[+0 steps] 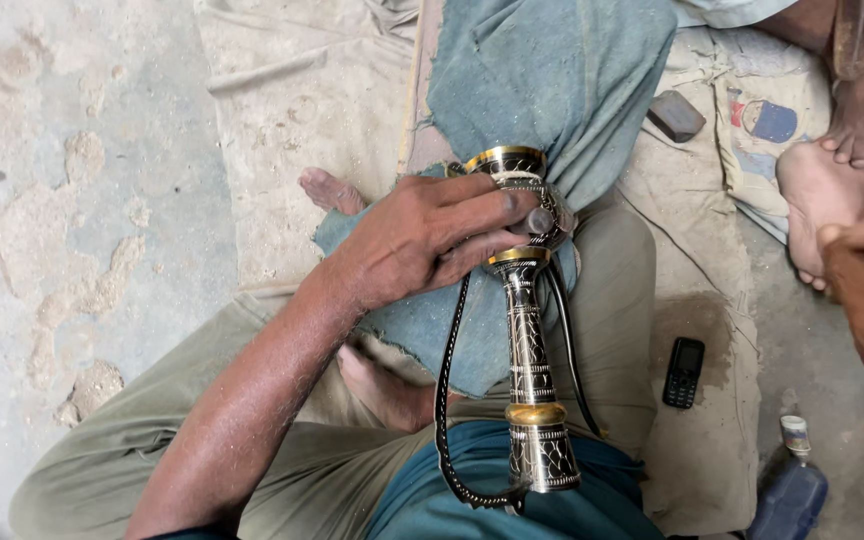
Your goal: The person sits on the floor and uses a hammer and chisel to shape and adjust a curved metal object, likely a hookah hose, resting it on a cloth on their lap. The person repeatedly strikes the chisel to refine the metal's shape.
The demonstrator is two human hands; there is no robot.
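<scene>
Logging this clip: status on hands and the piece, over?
Left hand gripping engraved metal stem on blue cloth. Right hand off to the side, grip unclear. Black cord loops beside stem.

The person wears loose olive-green cloth trousers point(152, 420) and a teal-blue cloth shirt point(472, 490) just beside the trousers (only its lower hem shows). The forearm point(252, 400) above the trousers is bare and unsleeved, with dusty fingers.

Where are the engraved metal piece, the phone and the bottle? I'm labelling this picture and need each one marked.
engraved metal piece point(530, 345): head view, on its narrow engraved stem.
phone point(684, 372): head view, middle of its dark body.
bottle point(790, 492): head view, on its blue shoulder.
</scene>
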